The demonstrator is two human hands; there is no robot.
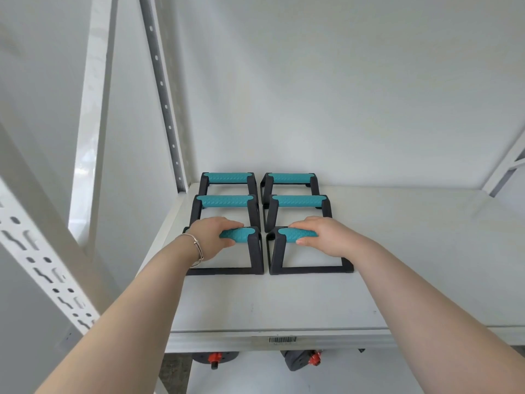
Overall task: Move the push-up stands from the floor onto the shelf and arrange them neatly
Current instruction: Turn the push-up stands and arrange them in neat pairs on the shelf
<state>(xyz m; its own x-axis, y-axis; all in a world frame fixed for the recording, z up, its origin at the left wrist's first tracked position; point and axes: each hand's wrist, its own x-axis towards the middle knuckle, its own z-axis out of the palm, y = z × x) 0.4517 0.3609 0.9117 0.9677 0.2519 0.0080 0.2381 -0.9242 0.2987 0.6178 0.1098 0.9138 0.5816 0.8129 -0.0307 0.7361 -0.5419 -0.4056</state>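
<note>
Now gripping two push-up stands on the shelf (412,251), one per hand: left hand (213,237) curled over the teal handle of the front-left stand (250,257), right hand (324,236) curled over the teal handle of the front-right stand (279,255), fingers wrapping both bars. Sitting with black bases flat on the shelf board, toward its back-left corner, as the front row of a grid two across and three deep. Already standing behind: the middle-left stand (224,201), the middle-right stand (298,201), the back-left stand (227,177) and the back-right stand (289,177), the last pair close to the rear wall. Judging the step as final placing and squaring of this front pair. Doing it well likely meaning keeping both bases flat, matching the narrow gap between left and right columns, lining front edges level with each other, and nudging backward only until spacing equals the rows behind, without bumping the middle row. Releasing straight upward afterwards, avoiding dragging either handle sideways. Leaving plenty of bare board toward the shelf's right edge.
</note>
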